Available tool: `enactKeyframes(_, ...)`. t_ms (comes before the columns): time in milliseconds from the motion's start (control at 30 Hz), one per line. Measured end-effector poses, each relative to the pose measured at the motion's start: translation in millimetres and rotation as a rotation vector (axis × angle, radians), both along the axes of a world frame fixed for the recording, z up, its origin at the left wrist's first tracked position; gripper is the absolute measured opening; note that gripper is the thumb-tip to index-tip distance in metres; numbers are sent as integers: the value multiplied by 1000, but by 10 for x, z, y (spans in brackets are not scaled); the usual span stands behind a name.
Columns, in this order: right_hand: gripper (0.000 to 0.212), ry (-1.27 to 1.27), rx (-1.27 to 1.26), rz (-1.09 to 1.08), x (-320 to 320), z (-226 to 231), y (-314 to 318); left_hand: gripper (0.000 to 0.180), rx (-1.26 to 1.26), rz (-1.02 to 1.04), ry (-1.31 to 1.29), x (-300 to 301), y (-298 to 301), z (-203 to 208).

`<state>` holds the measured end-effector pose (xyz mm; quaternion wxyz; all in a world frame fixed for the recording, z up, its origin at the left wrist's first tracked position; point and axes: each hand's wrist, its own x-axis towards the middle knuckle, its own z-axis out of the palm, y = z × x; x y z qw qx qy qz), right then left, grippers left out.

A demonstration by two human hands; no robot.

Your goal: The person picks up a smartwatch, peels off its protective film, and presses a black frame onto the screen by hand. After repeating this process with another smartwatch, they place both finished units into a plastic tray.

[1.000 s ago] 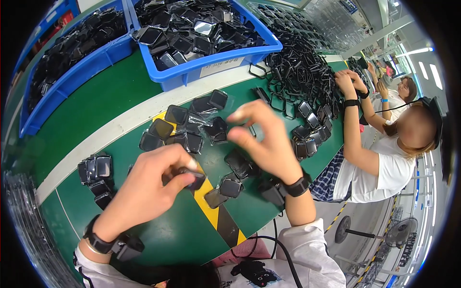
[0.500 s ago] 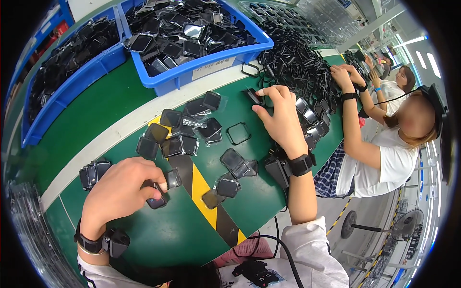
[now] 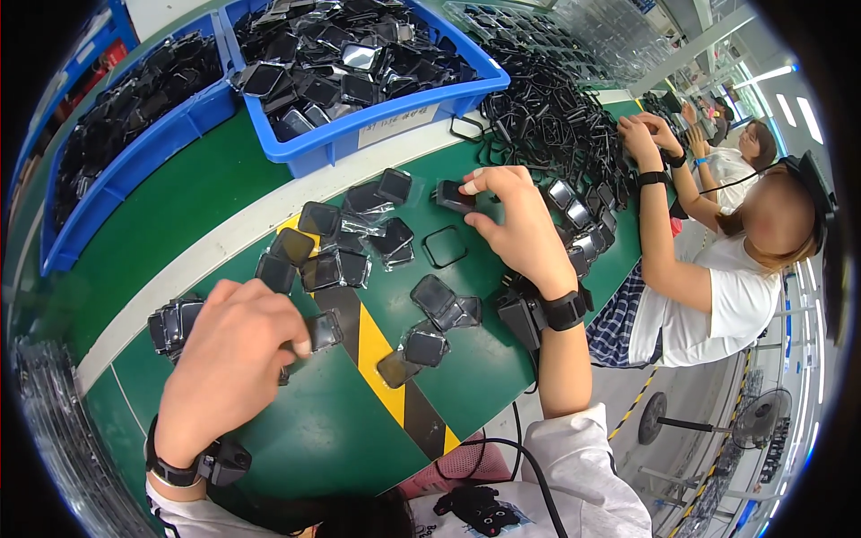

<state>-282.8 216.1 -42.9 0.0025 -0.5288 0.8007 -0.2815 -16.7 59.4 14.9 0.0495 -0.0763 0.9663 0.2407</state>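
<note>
My left hand (image 3: 235, 350) is curled low over the green table, its fingers pinched together. A dark watch-sized screen piece (image 3: 284, 376) shows only by its edge under that hand. Beside the fingertips lies a square screen (image 3: 325, 332) in clear film. Further right, my right hand (image 3: 518, 224) pinches a thick black square piece (image 3: 454, 195) by its right side; a light wrap covers one finger. Below this piece an empty black square frame (image 3: 444, 247) lies flat. Filmed screens (image 3: 336, 269) are spread between my hands, and more (image 3: 427, 348) lie nearer to me.
Two blue bins (image 3: 386, 117) full of dark screens stand at the back and left. A heap of black frames (image 3: 556, 117) covers the far right of the table. Screens (image 3: 175, 325) are piled left of my left hand. A co-worker (image 3: 708, 278) works on the right.
My right hand has shifted left with the black piece, which shows more of its top. My left hand has tilted and closed over its dark piece, hiding most of it.
</note>
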Motion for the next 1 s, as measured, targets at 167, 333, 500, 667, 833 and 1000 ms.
enactKeyframes(167, 35, -89, 35, 13, 16, 7, -5, 18, 579, 46, 279, -215, 347, -389)
enactKeyframes(333, 36, -127, 32, -3, 59, 62, -20, 14, 931, 6, 227, -175, 588, -710)
enactKeyframes(500, 37, -129, -17, 162, 236, 204, 4, 12, 909, -134, 247, -212, 613, -769)
enactKeyframes(667, 36, -166, 93, 548, 790, 288, -64, 8, 809, -181, 239, -195, 623, -811)
enactKeyframes(833, 36, -118, 129, 635, 1000, 167, -152, 6, 737, -260, 376, -175, 636, -870)
enactKeyframes(1000, 33, -241, 88, 677, 1078, 101, -293, 7, 704, -314, 253, -170, 608, -839)
